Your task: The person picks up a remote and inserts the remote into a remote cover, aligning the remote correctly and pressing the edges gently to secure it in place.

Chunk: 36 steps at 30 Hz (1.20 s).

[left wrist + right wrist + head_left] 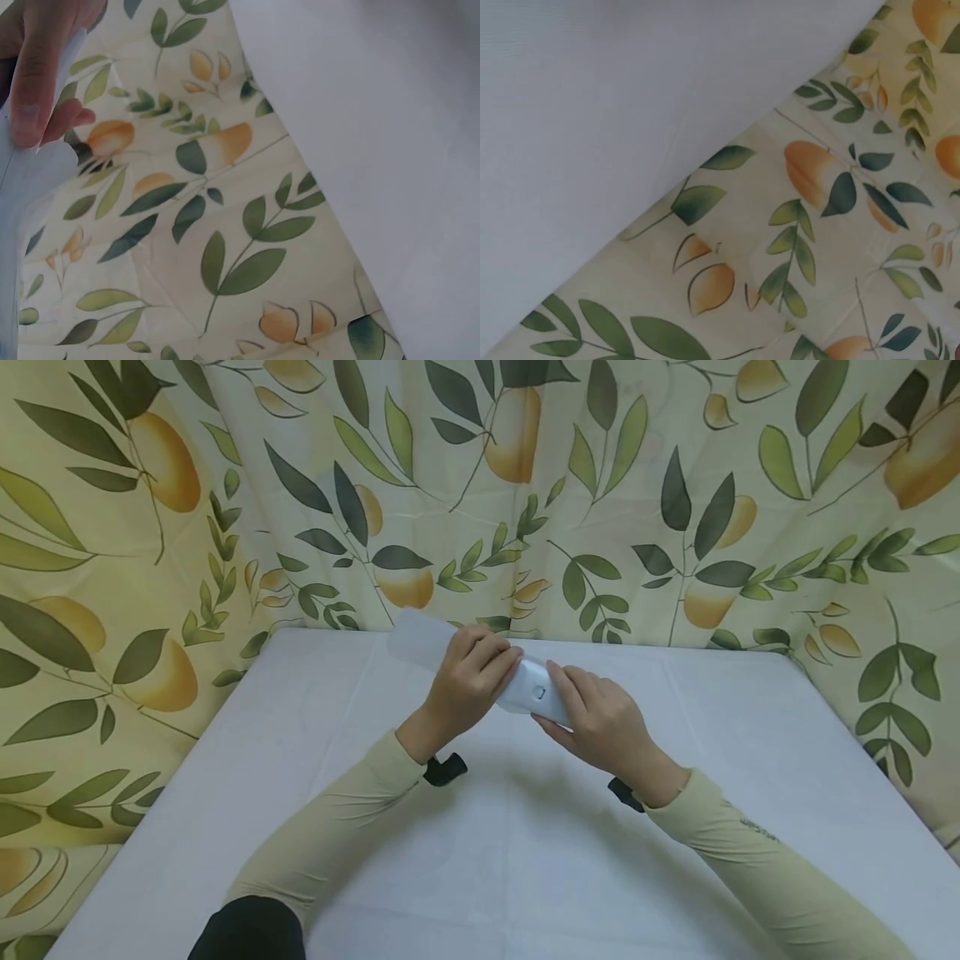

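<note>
Above the table, both hands hold a smooth white object (531, 687) that has a small dark-outlined mark on its face. My left hand (471, 681) curls its fingers over the object's left part, and a pale, translucent sheet-like piece (420, 637) sticks out beyond it to the upper left. My right hand (602, 714) grips the right end, thumb below and fingers on top. The left wrist view has fingers (28, 124) against a whitish, partly see-through thing (37, 176) at its left edge; whose hand side it is, I cannot tell. No hand shows in the right wrist view.
A white-covered table (480, 860) spreads below the hands. Behind it and on both sides hangs a cloth (465, 535) printed with leaves and orange fruit. Black straps or mounts (446, 770) sit at the wrists.
</note>
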Available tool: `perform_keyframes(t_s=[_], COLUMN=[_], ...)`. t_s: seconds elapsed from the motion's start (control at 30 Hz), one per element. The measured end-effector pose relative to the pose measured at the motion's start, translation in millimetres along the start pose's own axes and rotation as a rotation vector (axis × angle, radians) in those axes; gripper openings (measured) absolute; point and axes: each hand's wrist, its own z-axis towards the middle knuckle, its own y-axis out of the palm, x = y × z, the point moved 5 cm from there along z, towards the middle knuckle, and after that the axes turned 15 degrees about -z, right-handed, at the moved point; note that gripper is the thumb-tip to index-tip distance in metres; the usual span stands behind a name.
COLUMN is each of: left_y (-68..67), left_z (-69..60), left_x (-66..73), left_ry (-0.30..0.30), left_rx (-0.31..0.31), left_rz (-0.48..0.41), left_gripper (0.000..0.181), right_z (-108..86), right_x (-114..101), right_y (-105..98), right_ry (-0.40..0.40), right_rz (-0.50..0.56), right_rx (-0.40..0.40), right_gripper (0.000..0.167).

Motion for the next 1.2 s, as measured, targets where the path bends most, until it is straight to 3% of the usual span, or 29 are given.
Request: perform_keyframes(t_s=[0.1, 0.2, 0.33, 0.43, 0.57, 0.7, 0.93, 1.2], left_y=[-2.0, -5.4, -13.2, -16.7, -11.7, -4.8, -2.5, 4.9], left_z=[1.4, 0.8, -7.4, -14.5, -16.3, -12.1, -6.7, -3.7], left_x=[-4.9, -9.0, -11.8, -14.4, -16.4, -12.5, -9.5, -4.7], left_ry=[-0.031, -0.054, -0.065, -0.104, -0.174, -0.2, -0.247, -0.272], left_rx=[0.004, 0.0, 0.058, 0.097, 0.035, -0.021, 0.01, 0.006], left_rz=[0.023, 0.038, 0.055, 0.073, 0.085, 0.109, 0.136, 0.113], left_gripper=[0.008, 0.015, 0.025, 0.021, 0.019, 0.026, 0.033, 0.019], right_z=[5.0, 9.3, 12.1, 12.6, 13.7, 15.8, 17.2, 19.7], right_x=[0.3, 3.5, 12.5, 20.4, 25.0, 20.8, 16.3, 18.1], right_y=[0.6, 1.0, -1.2, -3.3, -5.3, -4.4, -2.4, -4.3], right_ry=[0.034, 0.067, 0.135, 0.209, 0.272, 0.274, 0.245, 0.267], right_rz=[-0.021, -0.045, -0.07, -0.076, -0.053, -0.042, -0.046, -0.062], right_rx=[-0.01, -0.029, -0.047, -0.057, -0.056, -0.053, -0.065, -0.07], right_gripper=[0.071, 0.072, 0.072, 0.072, 0.07, 0.071, 0.071, 0.071])
